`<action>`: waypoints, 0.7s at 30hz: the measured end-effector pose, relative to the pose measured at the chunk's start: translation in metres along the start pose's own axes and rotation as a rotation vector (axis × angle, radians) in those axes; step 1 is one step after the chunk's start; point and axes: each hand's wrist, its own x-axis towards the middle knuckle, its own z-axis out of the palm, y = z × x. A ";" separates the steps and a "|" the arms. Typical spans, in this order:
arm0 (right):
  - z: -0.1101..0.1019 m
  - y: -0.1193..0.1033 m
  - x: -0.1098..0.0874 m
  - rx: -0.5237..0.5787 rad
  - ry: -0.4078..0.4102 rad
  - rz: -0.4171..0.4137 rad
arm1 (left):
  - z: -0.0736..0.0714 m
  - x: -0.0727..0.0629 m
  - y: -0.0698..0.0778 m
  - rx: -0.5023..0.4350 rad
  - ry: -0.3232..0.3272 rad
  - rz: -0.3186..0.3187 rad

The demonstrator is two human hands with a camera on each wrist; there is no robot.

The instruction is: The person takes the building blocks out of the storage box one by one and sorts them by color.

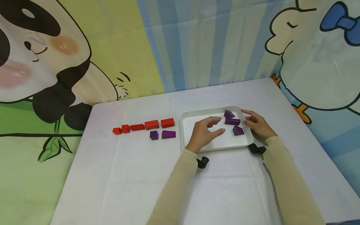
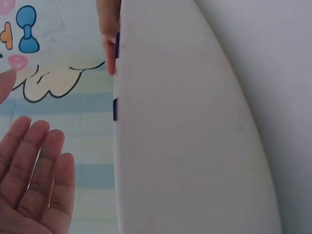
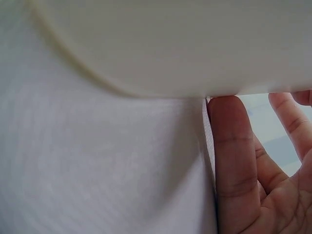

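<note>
My left hand [image 1: 206,132] hovers over the white tray [image 1: 202,145], thumb and fingers apart with nothing between them. In the left wrist view its fingers [image 2: 36,165] look straight and loosely spread. At the tray's right edge is my right hand [image 1: 258,124], fingers reaching along the rim. One fingertip [image 3: 226,109] meets the underside of the tray wall in the right wrist view. Inside the tray, toward the right, lie three purple blocks: a wedge-like one [image 1: 229,114], a long one [image 1: 232,121] and an angular one [image 1: 237,130].
Left of the tray, several red blocks [image 1: 152,124] form a row on the white-covered table [image 1: 135,193]. Below that row lie a small purple block [image 1: 153,135] and a longer purple block [image 1: 168,134]. A printed cloth backdrop [image 1: 197,43] rises behind the table.
</note>
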 end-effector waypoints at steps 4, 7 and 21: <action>-0.001 0.002 0.001 0.001 -0.005 0.012 | 0.011 0.005 0.000 -0.009 -0.024 0.000; -0.001 0.002 0.001 -0.001 -0.007 0.010 | 0.018 0.007 0.001 -0.018 -0.031 0.000; 0.000 0.001 -0.002 0.043 0.009 -0.016 | 0.054 0.020 -0.002 -0.067 -0.018 -0.131</action>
